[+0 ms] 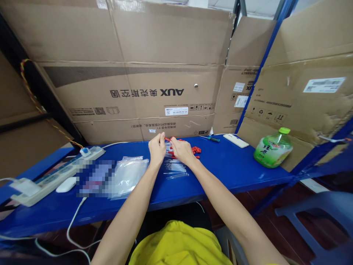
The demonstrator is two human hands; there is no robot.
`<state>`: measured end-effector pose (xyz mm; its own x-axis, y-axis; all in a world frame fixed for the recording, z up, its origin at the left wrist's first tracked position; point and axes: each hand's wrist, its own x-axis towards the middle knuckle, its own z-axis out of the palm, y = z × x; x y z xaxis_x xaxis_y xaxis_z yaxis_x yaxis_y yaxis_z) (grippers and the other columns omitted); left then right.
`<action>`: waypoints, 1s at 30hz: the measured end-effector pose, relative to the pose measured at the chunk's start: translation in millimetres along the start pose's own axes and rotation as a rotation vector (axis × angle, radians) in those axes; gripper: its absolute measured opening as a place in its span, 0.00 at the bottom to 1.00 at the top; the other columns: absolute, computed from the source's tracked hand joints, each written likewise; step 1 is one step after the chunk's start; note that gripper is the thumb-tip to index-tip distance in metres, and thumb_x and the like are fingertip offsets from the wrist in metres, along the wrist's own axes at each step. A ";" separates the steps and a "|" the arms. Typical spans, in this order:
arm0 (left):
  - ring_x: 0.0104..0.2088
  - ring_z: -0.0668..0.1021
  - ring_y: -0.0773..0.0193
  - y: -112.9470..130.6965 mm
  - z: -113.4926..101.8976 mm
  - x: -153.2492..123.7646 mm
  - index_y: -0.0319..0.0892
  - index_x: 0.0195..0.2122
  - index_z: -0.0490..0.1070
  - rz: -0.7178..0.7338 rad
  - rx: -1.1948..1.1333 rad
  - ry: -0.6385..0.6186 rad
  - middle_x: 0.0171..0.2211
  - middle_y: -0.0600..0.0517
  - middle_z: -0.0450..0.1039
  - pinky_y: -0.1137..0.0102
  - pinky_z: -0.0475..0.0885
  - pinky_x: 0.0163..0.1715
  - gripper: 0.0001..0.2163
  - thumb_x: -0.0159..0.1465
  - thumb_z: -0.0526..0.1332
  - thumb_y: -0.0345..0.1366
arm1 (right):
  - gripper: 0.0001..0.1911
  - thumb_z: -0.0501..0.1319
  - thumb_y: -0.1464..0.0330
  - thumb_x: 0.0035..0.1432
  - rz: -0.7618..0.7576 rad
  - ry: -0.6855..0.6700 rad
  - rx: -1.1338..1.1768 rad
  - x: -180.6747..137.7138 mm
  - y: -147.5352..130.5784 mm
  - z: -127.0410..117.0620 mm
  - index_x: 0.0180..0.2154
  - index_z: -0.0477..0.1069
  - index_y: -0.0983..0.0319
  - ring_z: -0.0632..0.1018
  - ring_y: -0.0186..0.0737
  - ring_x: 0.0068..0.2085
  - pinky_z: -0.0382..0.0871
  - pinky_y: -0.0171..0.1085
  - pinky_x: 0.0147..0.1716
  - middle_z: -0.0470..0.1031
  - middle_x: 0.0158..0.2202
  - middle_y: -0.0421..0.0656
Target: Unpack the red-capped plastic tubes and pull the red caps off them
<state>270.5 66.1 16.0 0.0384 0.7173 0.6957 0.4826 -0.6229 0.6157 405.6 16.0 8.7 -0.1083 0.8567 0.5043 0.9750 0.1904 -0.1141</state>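
My left hand (157, 150) is closed in a pinch over the blue table, its fingertips raised. My right hand (181, 150) is closed just beside it, fingers curled inward. A small red piece (167, 139) spans the gap between the two sets of fingertips, and both hands grip it. Its exact kind is too small to make out. Beyond and right of my right hand lies a pile of red pieces (196, 150), partly hidden by that hand. Below the hands, many thin, shiny, clear-looking rods (176, 166) lie side by side.
Clear plastic bags (129, 175) lie at left, near a blurred-out flat item (96, 178) and a power strip (59, 173). Toward the back right are a screwdriver (213, 139), a white phone-like slab (235, 140) and a green bottle (273, 149). Cardboard (143, 73) walls the back.
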 end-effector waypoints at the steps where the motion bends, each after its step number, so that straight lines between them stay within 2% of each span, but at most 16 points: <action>1: 0.23 0.63 0.66 -1.7 0.4 0.5 0.43 0.24 0.59 -0.002 0.001 -0.039 0.19 0.55 0.61 0.69 0.56 0.28 0.22 0.75 0.48 0.46 | 0.20 0.41 0.61 0.78 0.005 -0.005 -0.006 -0.2 1.3 0.7 0.50 0.68 0.60 0.80 0.42 0.39 0.56 0.35 0.32 0.83 0.42 0.47; 5: 0.26 0.71 0.64 -13.0 0.8 1.1 0.43 0.27 0.66 0.036 0.047 -0.284 0.23 0.53 0.70 0.70 0.60 0.31 0.20 0.74 0.50 0.45 | 0.19 0.43 0.61 0.78 -0.029 -0.006 -0.029 -1.0 15.8 5.9 0.50 0.71 0.58 0.79 0.42 0.42 0.57 0.36 0.35 0.82 0.44 0.46; 8: 0.36 0.77 0.60 -20.2 -0.5 -1.6 0.44 0.36 0.73 0.141 0.123 -0.418 0.35 0.50 0.78 0.69 0.66 0.38 0.15 0.74 0.50 0.42 | 0.18 0.48 0.59 0.76 -0.083 0.034 -0.044 -1.0 31.3 8.8 0.47 0.74 0.57 0.76 0.42 0.45 0.58 0.37 0.39 0.80 0.44 0.46; 10: 0.43 0.79 0.58 -22.3 -1.1 -4.4 0.45 0.41 0.73 0.216 0.151 -0.505 0.42 0.48 0.80 0.68 0.68 0.42 0.12 0.73 0.51 0.39 | 0.17 0.52 0.57 0.74 -0.122 0.051 -0.055 -0.7 39.1 8.0 0.46 0.76 0.57 0.73 0.44 0.45 0.57 0.39 0.42 0.78 0.43 0.46; 12: 0.45 0.79 0.57 -22.4 -0.8 -6.9 0.46 0.42 0.73 0.252 0.162 -0.575 0.45 0.48 0.79 0.68 0.69 0.43 0.11 0.73 0.51 0.37 | 0.15 0.56 0.57 0.73 -0.172 0.060 -0.060 -0.3 43.1 5.0 0.45 0.78 0.57 0.71 0.46 0.46 0.56 0.41 0.45 0.77 0.42 0.47; 14: 0.44 0.79 0.57 -21.4 0.1 -8.4 0.46 0.42 0.72 0.244 0.174 -0.600 0.44 0.47 0.79 0.68 0.68 0.41 0.10 0.73 0.50 0.36 | 0.14 0.57 0.57 0.71 -0.199 0.088 -0.040 -0.2 44.0 1.2 0.44 0.78 0.57 0.70 0.47 0.48 0.56 0.43 0.48 0.76 0.43 0.48; 16: 0.42 0.80 0.55 -19.7 0.9 -8.7 0.45 0.43 0.70 0.203 0.180 -0.585 0.42 0.46 0.79 0.67 0.67 0.38 0.10 0.73 0.50 0.36 | 0.15 0.58 0.56 0.70 -0.151 0.171 0.030 0.0 43.9 -0.9 0.49 0.77 0.57 0.69 0.49 0.50 0.56 0.44 0.50 0.75 0.46 0.49; 18: 0.40 0.80 0.55 -17.6 0.8 -8.3 0.46 0.44 0.69 0.144 0.168 -0.549 0.39 0.47 0.79 0.67 0.65 0.35 0.10 0.74 0.49 0.37 | 0.21 0.58 0.52 0.69 0.002 0.302 0.158 0.6 44.4 0.9 0.54 0.73 0.58 0.70 0.48 0.50 0.59 0.43 0.50 0.74 0.49 0.50; 20: 0.37 0.79 0.55 -15.2 0.0 -8.3 0.47 0.44 0.68 0.099 0.137 -0.516 0.35 0.49 0.78 0.68 0.63 0.33 0.10 0.74 0.48 0.38 | 0.26 0.57 0.48 0.67 0.202 0.396 0.318 1.7 45.4 6.8 0.53 0.70 0.61 0.72 0.46 0.44 0.62 0.40 0.46 0.75 0.46 0.49; 22: 0.34 0.79 0.56 -13.1 -0.3 -9.2 0.47 0.44 0.68 0.093 0.098 -0.514 0.33 0.50 0.77 0.68 0.62 0.33 0.11 0.75 0.47 0.39 | 0.26 0.54 0.45 0.67 0.311 0.358 0.468 3.0 45.5 14.8 0.45 0.72 0.61 0.72 0.41 0.36 0.63 0.37 0.40 0.75 0.38 0.44; 24: 0.36 0.79 0.56 -12.3 0.9 -11.1 0.47 0.43 0.69 0.120 0.061 -0.550 0.35 0.49 0.78 0.68 0.63 0.34 0.12 0.75 0.47 0.40 | 0.28 0.49 0.44 0.68 0.278 0.235 0.581 4.2 43.3 22.1 0.35 0.72 0.59 0.71 0.39 0.31 0.62 0.34 0.35 0.73 0.29 0.39; 26: 0.39 0.80 0.56 -13.3 3.8 -13.2 0.46 0.46 0.72 0.160 0.017 -0.605 0.40 0.47 0.80 0.68 0.66 0.37 0.13 0.74 0.48 0.39 | 0.32 0.45 0.44 0.69 0.203 0.165 0.645 5.2 38.8 27.1 0.26 0.69 0.59 0.72 0.38 0.30 0.61 0.34 0.33 0.71 0.24 0.39; 28: 0.42 0.80 0.56 -15.0 7.2 -14.8 0.45 0.50 0.73 0.190 -0.047 -0.648 0.44 0.47 0.80 0.67 0.68 0.42 0.15 0.72 0.48 0.35 | 0.35 0.43 0.45 0.71 0.173 0.179 0.666 5.9 33.5 29.4 0.21 0.67 0.59 0.74 0.38 0.29 0.61 0.34 0.33 0.72 0.23 0.41; 30: 0.42 0.79 0.57 -15.5 9.7 -15.6 0.43 0.51 0.74 0.189 -0.122 -0.666 0.44 0.47 0.80 0.67 0.69 0.43 0.16 0.70 0.48 0.33 | 0.35 0.42 0.47 0.71 0.171 0.217 0.668 6.0 29.4 29.4 0.20 0.66 0.59 0.74 0.38 0.28 0.63 0.34 0.33 0.73 0.22 0.42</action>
<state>270.9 67.6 -7.9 0.6584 0.6078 0.4439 0.3151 -0.7582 0.5708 428.0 40.8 -16.9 0.1436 0.7997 0.5830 0.6409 0.3737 -0.6705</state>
